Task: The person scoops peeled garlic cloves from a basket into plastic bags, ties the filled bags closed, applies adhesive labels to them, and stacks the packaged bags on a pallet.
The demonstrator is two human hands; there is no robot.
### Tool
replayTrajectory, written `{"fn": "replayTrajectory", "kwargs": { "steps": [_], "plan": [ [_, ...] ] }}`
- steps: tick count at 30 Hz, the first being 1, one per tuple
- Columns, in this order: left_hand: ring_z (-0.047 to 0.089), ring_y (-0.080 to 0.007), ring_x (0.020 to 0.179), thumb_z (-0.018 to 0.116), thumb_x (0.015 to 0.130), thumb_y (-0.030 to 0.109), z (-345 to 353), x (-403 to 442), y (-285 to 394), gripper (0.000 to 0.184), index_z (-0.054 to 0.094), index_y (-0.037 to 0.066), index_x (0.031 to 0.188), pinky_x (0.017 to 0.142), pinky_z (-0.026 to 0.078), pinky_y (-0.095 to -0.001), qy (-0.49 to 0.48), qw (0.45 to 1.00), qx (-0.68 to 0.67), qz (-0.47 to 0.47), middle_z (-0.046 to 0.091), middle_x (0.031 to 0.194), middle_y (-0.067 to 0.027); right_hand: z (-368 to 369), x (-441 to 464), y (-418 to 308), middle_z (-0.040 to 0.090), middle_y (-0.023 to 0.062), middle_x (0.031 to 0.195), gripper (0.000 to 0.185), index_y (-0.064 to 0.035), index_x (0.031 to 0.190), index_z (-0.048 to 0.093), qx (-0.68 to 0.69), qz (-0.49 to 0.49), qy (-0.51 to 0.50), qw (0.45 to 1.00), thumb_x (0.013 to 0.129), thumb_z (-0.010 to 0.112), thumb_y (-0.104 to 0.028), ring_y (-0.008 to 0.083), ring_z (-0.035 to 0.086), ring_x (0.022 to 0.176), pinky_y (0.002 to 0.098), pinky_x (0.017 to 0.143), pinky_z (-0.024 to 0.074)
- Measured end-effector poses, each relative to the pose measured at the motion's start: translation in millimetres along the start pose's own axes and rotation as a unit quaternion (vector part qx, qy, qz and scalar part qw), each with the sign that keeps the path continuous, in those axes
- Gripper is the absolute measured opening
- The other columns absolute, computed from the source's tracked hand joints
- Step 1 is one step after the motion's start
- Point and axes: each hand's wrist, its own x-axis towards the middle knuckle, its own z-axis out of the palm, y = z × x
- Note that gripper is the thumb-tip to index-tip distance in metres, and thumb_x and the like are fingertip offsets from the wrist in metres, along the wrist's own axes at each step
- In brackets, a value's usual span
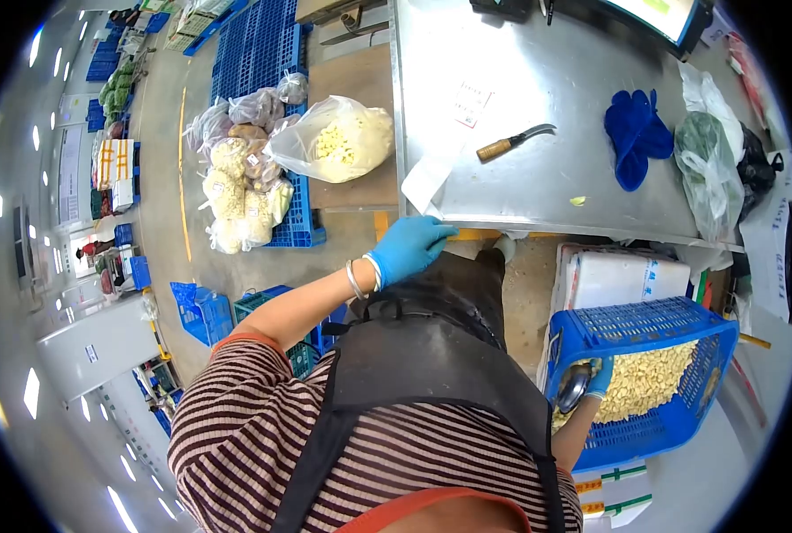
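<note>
My left hand [409, 250], in a blue glove, is at the near edge of the metal table [538, 191], fingers stretched out and holding nothing visible. A white paper strip [427, 182] lies just beyond it. My right hand [599, 378], also gloved in blue, is inside a blue crate [649, 322] and grips a shiny metal bowl [574, 385]; part of its fingers is hidden. Pale peeled pieces [649, 382], looking like garlic cloves, fill the crate around it. An open clear bag [352, 142] holds more pale pieces, left of the table.
On the table lie a wooden-handled curved knife [513, 144], a blue cloth or glove [634, 138] and plastic bags [708, 173]. A monitor [662, 19] stands at its far side. Filled bags [245, 182] sit on a blue pallet [300, 213] at left. White foam boxes [622, 277] are beside the crate.
</note>
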Motion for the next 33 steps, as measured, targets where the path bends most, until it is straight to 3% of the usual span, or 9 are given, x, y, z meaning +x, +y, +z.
{"fn": "replayTrajectory", "kwargs": {
  "steps": [7,10,16,18,21,22,27,29,33],
  "plan": [
    [0.062,-0.0367,0.083,0.056,0.089,0.016,-9,-9,-17,0.024,0.068,0.011,0.109,0.076,0.050,-0.0455,0.033,0.999,0.001,0.004,0.065,0.092,-0.0162,9,-81,-102,0.056,-0.0004,0.094,0.040,-0.0109,0.133,0.051,0.017,-0.109,0.122,0.986,0.095,0.054,-0.022,0.0069,0.051,0.061,0.0176,0.039,0.0347],
    [0.061,-0.0363,0.087,0.054,0.089,0.012,-12,-21,-42,0.028,0.067,0.013,0.114,0.080,0.049,-0.0444,0.016,1.000,-0.004,0.004,0.065,0.095,-0.0165,16,-103,-144,0.057,0.0003,0.096,0.042,-0.0082,0.134,0.050,0.005,-0.196,0.041,0.980,0.095,0.054,-0.023,0.0043,0.050,0.059,0.0161,0.037,0.0322],
    [0.060,-0.0360,0.090,0.056,0.088,0.009,-59,-57,-99,0.029,0.065,0.011,0.116,0.081,0.048,-0.0444,0.061,0.998,-0.025,0.007,0.066,0.100,-0.0153,269,-215,-188,0.057,-0.0006,0.090,0.038,-0.0045,0.128,0.054,-0.034,-0.279,-0.017,0.959,0.092,0.055,-0.016,0.0023,0.045,0.059,0.0146,0.043,0.0330],
    [0.061,-0.0358,0.090,0.056,0.089,0.009,-76,-76,-128,0.029,0.065,0.010,0.117,0.081,0.049,-0.0438,0.087,0.996,-0.028,0.000,0.066,0.101,-0.0149,322,-205,-170,0.058,0.0010,0.093,0.040,-0.0028,0.127,0.054,-0.097,-0.237,-0.250,0.934,0.089,0.058,-0.016,0.0037,0.049,0.064,0.0146,0.049,0.0377],
    [0.061,-0.0359,0.090,0.056,0.088,0.009,-102,-109,-165,0.026,0.066,0.008,0.112,0.079,0.049,-0.0435,0.144,0.988,-0.055,-0.033,0.066,0.098,-0.0156,503,-238,-98,0.059,0.0028,0.093,0.036,-0.0031,0.116,0.056,-0.086,-0.169,-0.354,0.916,0.086,0.063,-0.023,0.0080,0.055,0.069,0.0183,0.053,0.0444],
    [0.060,-0.0359,0.089,0.056,0.088,0.009,-109,-121,-176,0.024,0.067,0.007,0.110,0.078,0.049,-0.0435,0.164,0.983,-0.067,-0.046,0.066,0.097,-0.0160,543,-242,-78,0.060,0.0043,0.098,0.038,-0.0045,0.119,0.054,-0.103,-0.057,-0.461,0.879,0.087,0.063,-0.023,0.0093,0.057,0.070,0.0195,0.052,0.0454],
    [0.060,-0.0368,0.088,0.056,0.087,0.005,-121,-192,-245,0.026,0.066,0.006,0.110,0.078,0.048,-0.0435,0.241,0.964,-0.066,-0.087,0.065,0.096,-0.0179,753,-262,71,0.060,0.0024,0.095,0.038,-0.0082,0.129,0.054,-0.093,0.236,-0.622,0.740,0.093,0.056,-0.020,0.0062,0.044,0.057,0.0183,0.041,0.0324],
    [0.060,-0.0368,0.087,0.056,0.086,0.005,-126,-220,-264,0.027,0.066,0.006,0.111,0.078,0.049,-0.0433,0.254,0.958,-0.071,-0.116,0.065,0.096,-0.0185,803,-221,142,0.062,0.0085,0.105,0.040,-0.0053,0.131,0.051,-0.068,0.304,-0.529,0.789,0.095,0.056,-0.021,0.0152,0.059,0.074,0.0216,0.053,0.0484],
    [0.061,-0.0370,0.087,0.055,0.087,0.005,-137,-260,-301,0.027,0.066,0.006,0.112,0.078,0.049,-0.0429,0.253,0.946,-0.096,-0.181,0.065,0.096,-0.0186,856,-197,191,0.054,0.0165,0.122,0.047,-0.0051,0.137,0.041,0.003,0.348,-0.318,0.882,0.096,0.056,-0.023,0.0313,0.059,0.103,0.0371,0.081,0.0558]
  ]
}}
